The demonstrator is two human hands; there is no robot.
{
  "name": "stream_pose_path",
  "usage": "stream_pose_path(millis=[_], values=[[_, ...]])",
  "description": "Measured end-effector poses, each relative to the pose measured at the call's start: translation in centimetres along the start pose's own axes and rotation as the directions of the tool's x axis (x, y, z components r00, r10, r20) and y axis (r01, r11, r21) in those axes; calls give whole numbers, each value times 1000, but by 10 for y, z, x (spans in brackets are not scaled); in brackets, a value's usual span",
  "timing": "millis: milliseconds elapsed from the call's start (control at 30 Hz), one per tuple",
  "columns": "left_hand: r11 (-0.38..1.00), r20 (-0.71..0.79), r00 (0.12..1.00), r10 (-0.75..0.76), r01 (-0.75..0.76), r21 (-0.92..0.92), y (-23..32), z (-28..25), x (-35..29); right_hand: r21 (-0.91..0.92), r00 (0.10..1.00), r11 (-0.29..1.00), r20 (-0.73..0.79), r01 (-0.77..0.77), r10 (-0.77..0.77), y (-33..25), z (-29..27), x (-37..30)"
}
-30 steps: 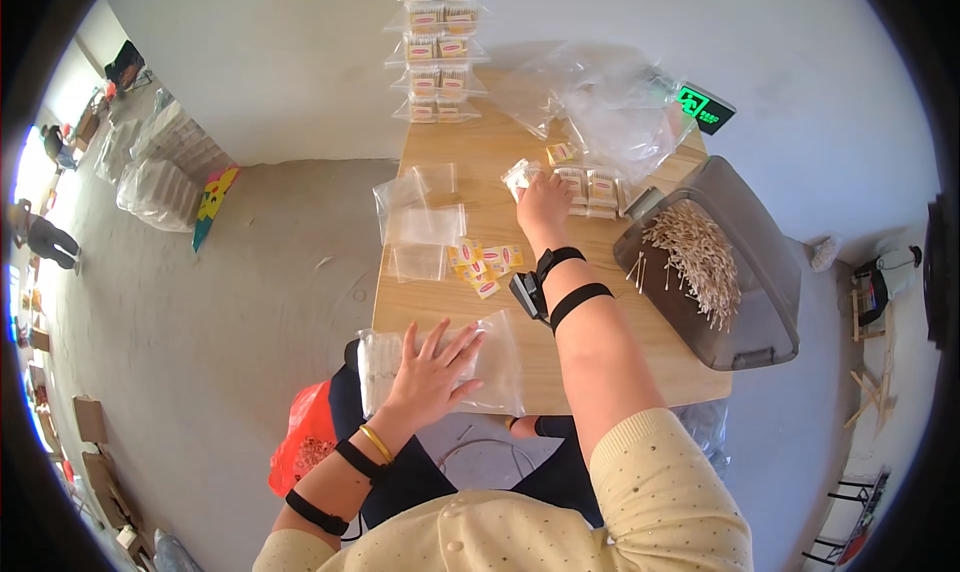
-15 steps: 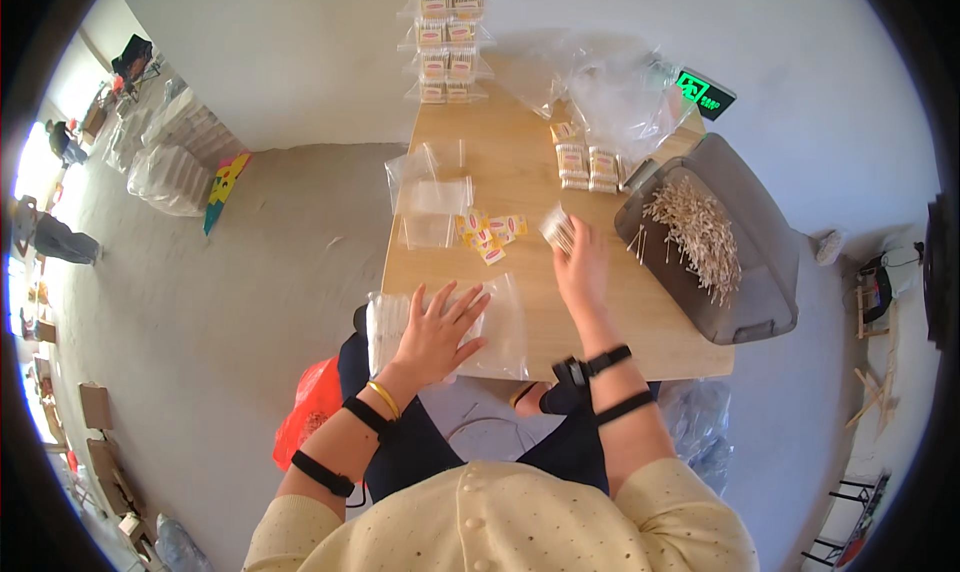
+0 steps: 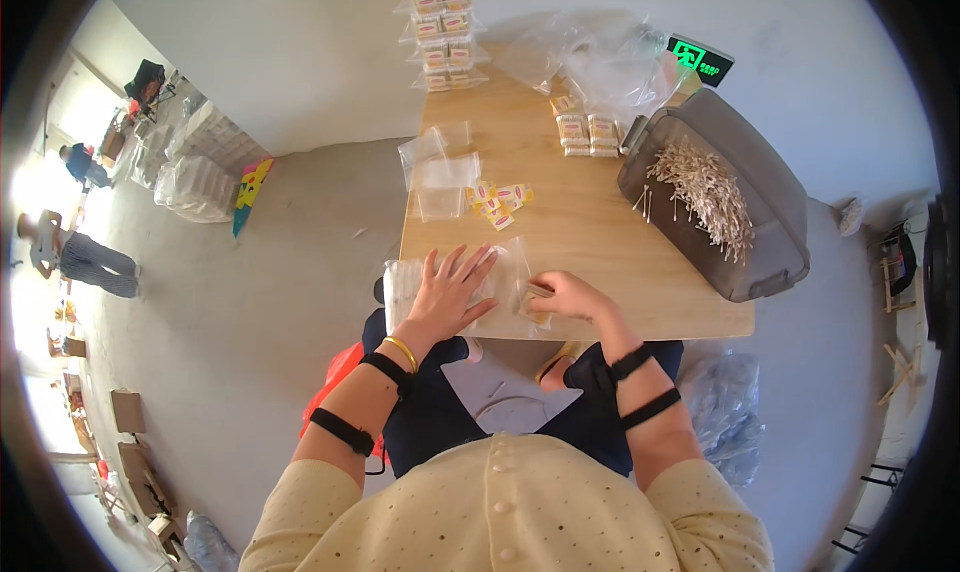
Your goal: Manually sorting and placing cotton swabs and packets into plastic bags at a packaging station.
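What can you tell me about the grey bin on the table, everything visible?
The grey bin looks like smoky plastic, roughly rectangular with rounded corners and a latch-like grip at each end. No lid shows on it. It sits angled on the right side of the wooden-looking table; a loose heap of cotton swabs lies inside, touching it.

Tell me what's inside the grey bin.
The bin holds a heap of swabs, with a few loose swabs to its left. The heap covers part of the bin's floor, so anything beneath cannot be seen.

Bright, glare at left (washed-out), edges bowed
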State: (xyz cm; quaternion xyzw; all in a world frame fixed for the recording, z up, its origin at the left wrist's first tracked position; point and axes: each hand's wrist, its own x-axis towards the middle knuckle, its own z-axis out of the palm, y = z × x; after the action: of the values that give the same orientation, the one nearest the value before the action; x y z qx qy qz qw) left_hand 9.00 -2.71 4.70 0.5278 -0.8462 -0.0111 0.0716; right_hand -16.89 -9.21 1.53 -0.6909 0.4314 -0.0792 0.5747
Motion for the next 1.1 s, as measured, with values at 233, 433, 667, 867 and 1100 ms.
stream_pose_path(millis=[233, 433, 667, 867, 1100], values=[[999, 8, 1000, 18, -18, -34, 0, -1, 1, -1, 936, 999, 350, -47, 45, -4, 19, 54], [998, 33, 999, 16, -14, -67, 0, -2, -3, 132, 945, 991, 320, 20, -62, 0, 36, 46], [999, 30, 999, 42, -41, -20, -1, 0, -4, 30, 983, 998, 173, 48, -52, -7, 43, 32], [999, 51, 998, 44, -44, -11, 2, -3, 4, 421, 974, 907, 198, 18, -112, 22, 52, 45], [985, -199, 974, -111, 82, -149, 32, -11, -19, 386, 894, 922, 400, 37, -203, 14, 49, 48]])
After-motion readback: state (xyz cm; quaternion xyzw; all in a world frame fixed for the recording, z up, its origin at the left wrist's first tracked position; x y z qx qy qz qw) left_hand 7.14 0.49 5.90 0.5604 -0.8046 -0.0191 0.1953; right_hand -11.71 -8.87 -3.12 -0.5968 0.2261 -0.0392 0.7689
